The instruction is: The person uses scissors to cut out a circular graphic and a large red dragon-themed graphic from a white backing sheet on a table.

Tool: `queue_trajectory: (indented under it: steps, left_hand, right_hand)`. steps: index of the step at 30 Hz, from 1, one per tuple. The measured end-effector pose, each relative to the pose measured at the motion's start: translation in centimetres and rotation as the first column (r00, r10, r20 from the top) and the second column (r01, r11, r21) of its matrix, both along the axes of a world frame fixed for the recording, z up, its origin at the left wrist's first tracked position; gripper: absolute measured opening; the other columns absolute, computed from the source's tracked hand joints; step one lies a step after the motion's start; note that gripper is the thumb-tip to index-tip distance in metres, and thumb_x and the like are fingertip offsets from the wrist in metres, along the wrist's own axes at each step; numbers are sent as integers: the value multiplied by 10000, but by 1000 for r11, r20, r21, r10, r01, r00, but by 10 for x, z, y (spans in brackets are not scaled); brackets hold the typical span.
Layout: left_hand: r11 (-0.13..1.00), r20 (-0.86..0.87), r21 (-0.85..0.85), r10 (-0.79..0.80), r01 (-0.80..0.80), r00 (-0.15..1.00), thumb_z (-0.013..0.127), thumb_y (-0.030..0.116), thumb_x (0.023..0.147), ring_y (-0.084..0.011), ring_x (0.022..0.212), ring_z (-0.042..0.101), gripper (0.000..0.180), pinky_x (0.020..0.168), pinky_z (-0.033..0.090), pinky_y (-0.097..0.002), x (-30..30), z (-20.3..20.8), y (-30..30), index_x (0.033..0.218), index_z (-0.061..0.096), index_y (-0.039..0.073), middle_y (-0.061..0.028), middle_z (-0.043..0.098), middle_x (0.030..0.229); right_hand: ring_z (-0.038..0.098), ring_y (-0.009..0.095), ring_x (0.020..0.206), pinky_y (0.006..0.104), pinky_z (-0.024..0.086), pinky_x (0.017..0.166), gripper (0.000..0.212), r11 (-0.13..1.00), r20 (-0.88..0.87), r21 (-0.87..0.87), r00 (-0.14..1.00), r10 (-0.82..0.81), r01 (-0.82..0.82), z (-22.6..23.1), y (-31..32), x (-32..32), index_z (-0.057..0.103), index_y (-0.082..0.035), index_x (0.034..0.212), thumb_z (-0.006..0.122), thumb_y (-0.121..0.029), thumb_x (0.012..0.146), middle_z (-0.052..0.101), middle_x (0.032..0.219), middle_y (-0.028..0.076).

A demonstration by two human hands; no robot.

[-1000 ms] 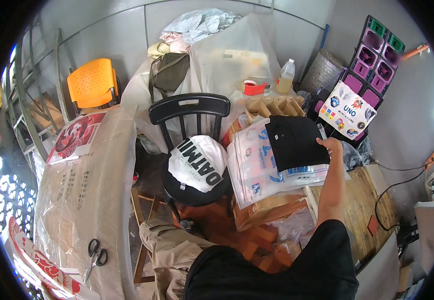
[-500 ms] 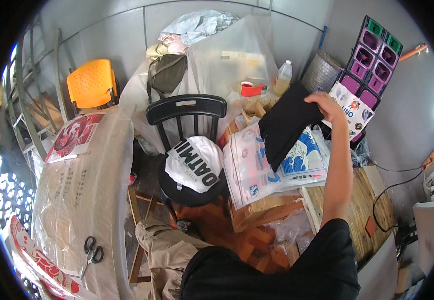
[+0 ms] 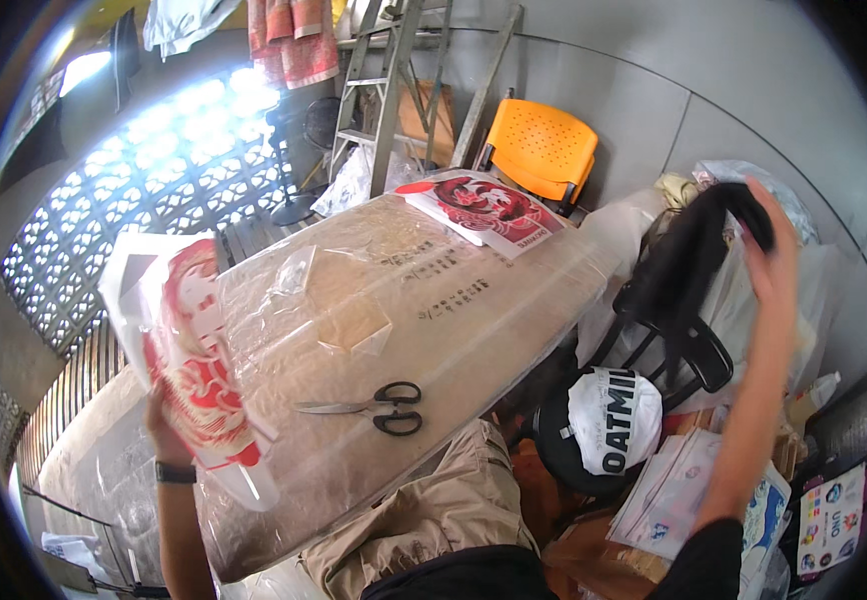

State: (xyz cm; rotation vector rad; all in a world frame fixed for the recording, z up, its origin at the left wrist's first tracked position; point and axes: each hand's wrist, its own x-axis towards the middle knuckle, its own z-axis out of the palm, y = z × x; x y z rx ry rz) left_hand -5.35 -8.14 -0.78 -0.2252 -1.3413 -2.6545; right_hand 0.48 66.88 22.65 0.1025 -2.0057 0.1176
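Note:
My right hand [image 3: 772,250] grips a black piece of cloth [image 3: 689,255] that hangs, smeared by motion, in front of the black chair's backrest [image 3: 706,352]. At the left, my left hand [image 3: 166,428] holds a white sheet with a red printed picture [image 3: 199,350] by its lower left side, tilted up. Its fingers are partly hidden behind the sheet. Black-handled scissors [image 3: 389,408] lie on the plastic-wrapped table surface [image 3: 354,300] between my hands. Another red printed sheet [image 3: 502,215] rests flat at that table's far end.
A white shirt with black lettering [image 3: 614,420] lies on the chair seat. Several printed clear sheets [image 3: 669,490] are stacked right of it. An orange chair [image 3: 544,148] and a metal stepladder [image 3: 389,90] stand beyond the table. A patterned block wall [image 3: 144,190] closes the left side.
The view has turned left. My right hand has carried the black cloth from above the stacked sheets toward the chair back. My left hand has come into view, lifting the red printed sheet.

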Motion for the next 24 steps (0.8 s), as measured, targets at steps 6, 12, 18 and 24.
queue_trajectory:
  steps: [6, 12, 18, 24]
  left_hand:
    - [957, 52, -8, 289, -289, 956, 522, 391, 992, -283, 1170, 606, 517, 1012, 488, -439, 64, -1, -46, 1355, 515, 24, -142, 610, 1303]
    - [944, 70, -37, 330, -328, 941, 527, 395, 990, -283, 1136, 621, 512, 983, 509, -457, 100, 4, -35, 1341, 519, 22, -140, 622, 1282]
    - [995, 235, 100, -7, -17, 972, 536, 462, 934, -323, 1048, 639, 562, 923, 517, -489, 77, 9, -21, 1241, 570, -7, -162, 647, 1170]
    - [979, 85, -66, 200, -195, 976, 568, 305, 994, -194, 1028, 667, 396, 906, 551, -369, 53, 23, 6, 1251, 587, 5, -112, 670, 1179]
  right_hand:
    - [669, 216, 827, 328, 537, 608, 159, -35, -697, -628, 542, 470, -777, 45, -54, -268, 712, -3, 1045, 630, -41, 914, 691, 1006, 110]
    - [612, 124, 792, 281, 504, 515, 128, -34, -530, -822, 742, 410, -569, -110, -101, -379, 708, -107, 1014, 697, -127, 888, 675, 949, -5]
    - [649, 231, 711, 390, 584, 618, 258, 400, 363, -900, 807, 467, 173, -239, -80, -352, 727, -45, 1085, 680, -126, 844, 683, 858, 92]
    - [603, 148, 853, 285, 491, 743, 143, 672, 255, -640, 723, 642, -371, -234, -139, -224, 671, -41, 1028, 642, -115, 910, 658, 974, 44]
